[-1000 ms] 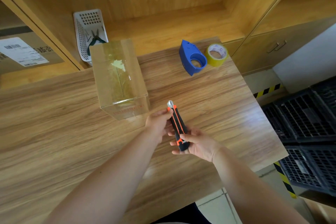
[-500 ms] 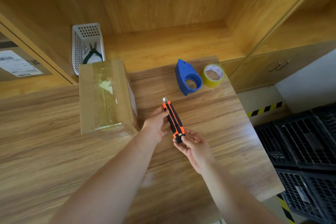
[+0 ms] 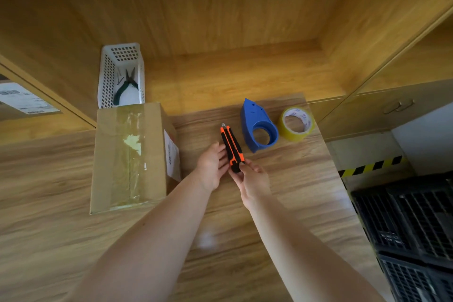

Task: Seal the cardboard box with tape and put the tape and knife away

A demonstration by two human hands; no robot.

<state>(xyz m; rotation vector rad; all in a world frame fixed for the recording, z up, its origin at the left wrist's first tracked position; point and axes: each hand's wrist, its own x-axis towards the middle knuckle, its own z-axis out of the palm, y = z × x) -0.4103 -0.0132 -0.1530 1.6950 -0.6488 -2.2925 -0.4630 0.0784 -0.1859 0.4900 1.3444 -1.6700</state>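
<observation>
Both arms reach out over the counter [image 3: 282, 203]. Right hand [image 3: 255, 180] fingers pinch the utility knife [image 3: 232, 147] by its butt, blade end pointing toward the far edge. Left hand [image 3: 212, 165], fingers together, rests against the knife's side. Taped cardboard box [image 3: 130, 154] just left; blue tape dispenser [image 3: 257, 127] and yellow tape roll [image 3: 297, 124] near the far right corner.

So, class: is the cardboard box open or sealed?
Sealed: the cardboard box has its flaps closed, with clear tape along the top seam.
</observation>
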